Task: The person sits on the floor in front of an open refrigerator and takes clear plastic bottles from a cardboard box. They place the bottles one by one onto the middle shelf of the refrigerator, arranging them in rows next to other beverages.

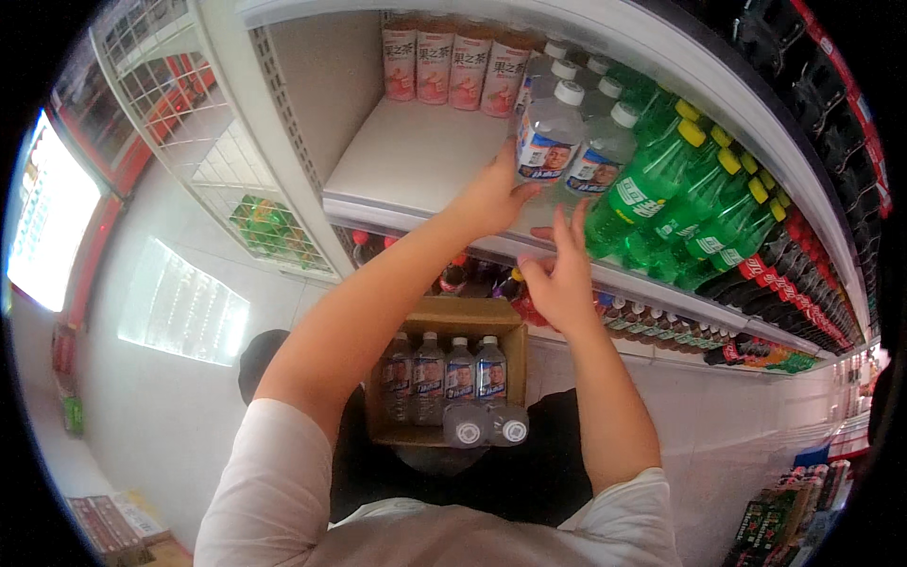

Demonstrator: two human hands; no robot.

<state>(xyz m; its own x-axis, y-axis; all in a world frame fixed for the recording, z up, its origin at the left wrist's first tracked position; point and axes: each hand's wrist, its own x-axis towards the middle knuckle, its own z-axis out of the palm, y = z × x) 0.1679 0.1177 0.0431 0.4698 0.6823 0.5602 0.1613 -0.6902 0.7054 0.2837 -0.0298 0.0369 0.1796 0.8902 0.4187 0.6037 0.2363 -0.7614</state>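
On the white shelf, my left hand (493, 197) grips the lower left side of a clear plastic bottle (548, 137) with a white cap and a blue picture label. Its fingers run up along the side, partly hidden, and its thumb lies at the base. A matching bottle (601, 156) stands to the right, with others behind. My right hand (567, 283) is open with fingers apart, just in front of the shelf edge and below these bottles, holding nothing. Between my legs, an open cardboard box (453, 310) contains several similar clear bottles (459, 373).
Pink-labelled cartons or bottles (434, 66) stand at the shelf's back left. Green bottles with yellow caps (652, 189) fill the right, then dark cola bottles (756, 279). A lower shelf holds small bottles (652, 321). A white wire rack (161, 94) stands left.
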